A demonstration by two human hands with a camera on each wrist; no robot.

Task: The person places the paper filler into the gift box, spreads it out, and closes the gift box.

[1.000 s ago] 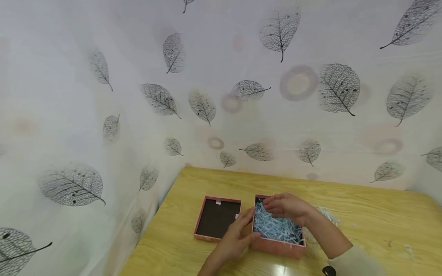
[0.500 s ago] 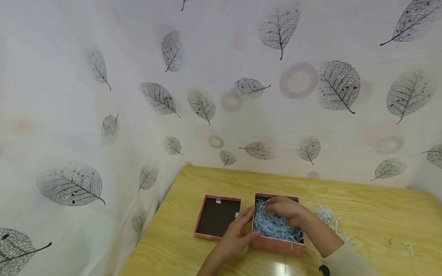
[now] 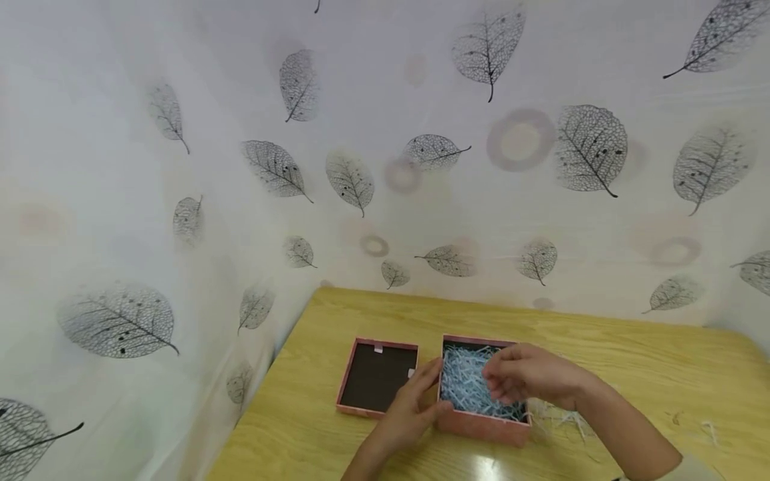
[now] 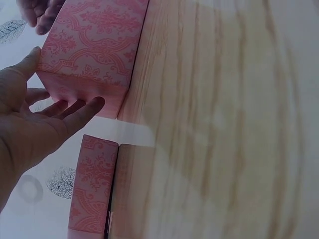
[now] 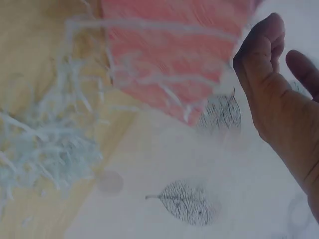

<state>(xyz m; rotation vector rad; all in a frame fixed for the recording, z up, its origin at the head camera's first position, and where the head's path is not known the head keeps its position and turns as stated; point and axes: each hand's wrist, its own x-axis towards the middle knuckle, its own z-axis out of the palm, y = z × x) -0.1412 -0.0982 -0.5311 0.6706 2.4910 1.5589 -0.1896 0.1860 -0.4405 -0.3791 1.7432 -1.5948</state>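
A pink patterned box [image 3: 481, 427] stands on the table, filled with light-blue shredded paper [image 3: 464, 379]. My left hand [image 3: 406, 414] lies at its near left corner, fingers extended along the left side and thumb on the front. In the left wrist view the fingertips touch the damask-patterned box [image 4: 97, 45]. Over the right part of the shreds is my right hand [image 3: 532, 375], fingers loosely bent. The right wrist view shows that hand [image 5: 279, 84] beside the box [image 5: 164, 55], thumb apart from the fingers and no paper visible between them.
Left of the box lies its shallow lid [image 3: 374, 379], dark inside facing up. Pale loose paper shreds [image 3: 568, 417] lie on the wooden table [image 3: 637, 374] right of the box, with a few stray strips farther right. A leaf-patterned wall covering [image 3: 361, 120] rises behind.
My right hand has come up out of the shreds and shifted right and nearer, with the forearm swinging right. The left hand, box and lid have stayed in place.
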